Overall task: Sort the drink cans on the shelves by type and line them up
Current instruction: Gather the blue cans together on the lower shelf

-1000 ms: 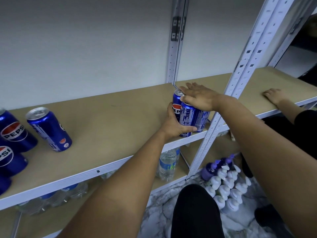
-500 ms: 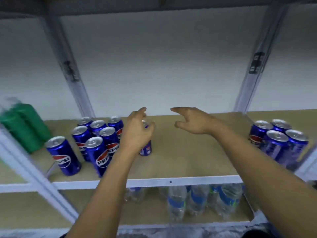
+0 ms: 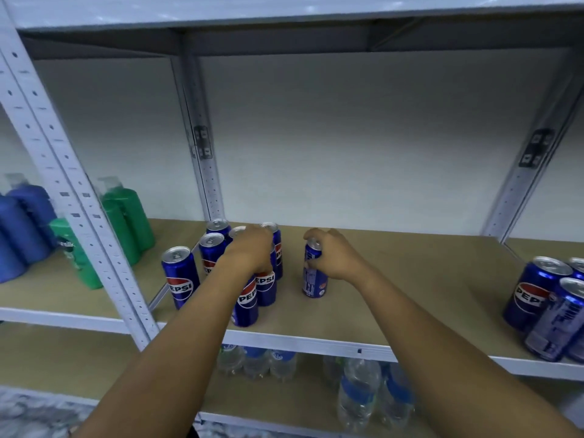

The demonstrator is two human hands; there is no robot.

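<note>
one shelf board [image 3: 395, 279], tan, on a white perforated metal frame [image 3: 72, 197]; both hands reach over its front edge, a second board sits above them and a lower one beneath the forearms.
several tall bottles beyond the frame post, well to the left of the left hand: green bottles [image 3: 126, 219] nearer, blue bottles [image 3: 22, 229] further out.
several clear water bottles [image 3: 360, 393] with blue labels, standing on the lower shelf below both wrists.
one cluster of blue pepsi cans [image 3: 180, 276], upright, directly under and around the left hand; the count is partly hidden by that hand.
one smaller group of blue cans [image 3: 534, 292] at the far right of the board, well apart from the right hand, cut by the picture's edge.
one single can [image 3: 314, 273], blue, upright on the board, just right of the cluster with a bare gap between them.
one left hand [image 3: 251, 251], palm down on the tops of the cluster's middle cans, fingers bent over them; whether it truly grips one cannot be told.
one right hand [image 3: 338, 257], fingers and thumb curled round the upper part of the single can, holding it.
</note>
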